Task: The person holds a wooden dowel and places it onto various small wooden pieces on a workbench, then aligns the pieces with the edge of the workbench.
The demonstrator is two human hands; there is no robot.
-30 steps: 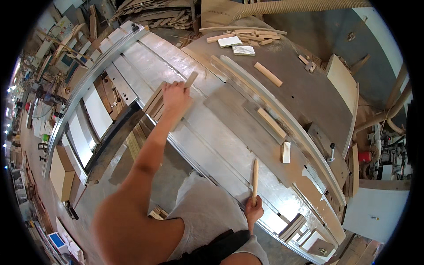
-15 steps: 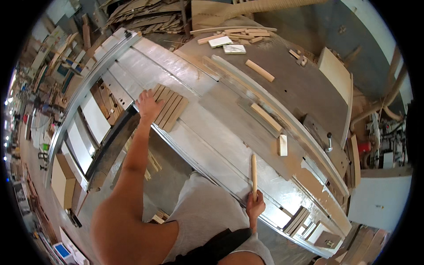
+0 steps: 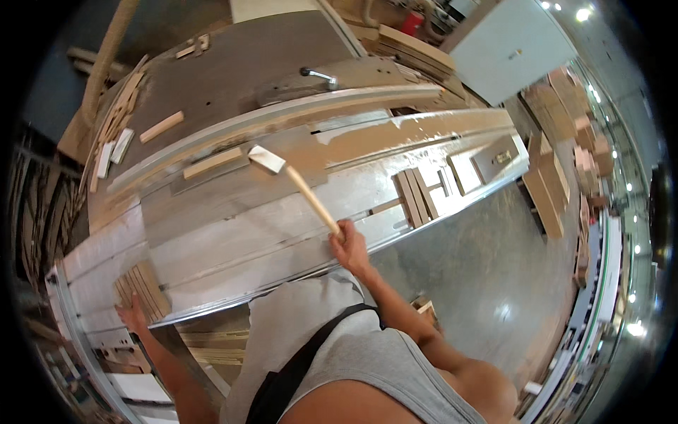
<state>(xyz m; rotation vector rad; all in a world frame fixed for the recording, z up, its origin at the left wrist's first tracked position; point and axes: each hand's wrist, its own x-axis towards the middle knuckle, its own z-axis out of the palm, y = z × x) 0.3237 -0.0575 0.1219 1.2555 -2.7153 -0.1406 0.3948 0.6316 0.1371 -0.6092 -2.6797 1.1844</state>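
Note:
My right hand (image 3: 349, 247) is closed round the near end of a pale wooden stick (image 3: 311, 199) above the metal saw table (image 3: 233, 244). The stick's far end reaches a small white-faced block (image 3: 267, 160); I cannot tell whether they touch. Beyond the block, a short wooden strip (image 3: 212, 163) lies beside the long fence. At the table's left, my left hand (image 3: 133, 316) rests against a row of brown wooden strips (image 3: 143, 291) laid side by side, its fingers spread along their outer edge.
Several brown strips (image 3: 415, 198) lie at the table's right end. A long fence (image 3: 282, 109) runs along the table, with a crank handle (image 3: 321, 76) behind it. Wood offcuts (image 3: 123, 106) sit at the far left; cardboard boxes (image 3: 547, 184) stand on the right.
The view has turned to the right. The stick in my right hand has moved forward, its tip now at the white-faced block. My left hand stays at the row of strips.

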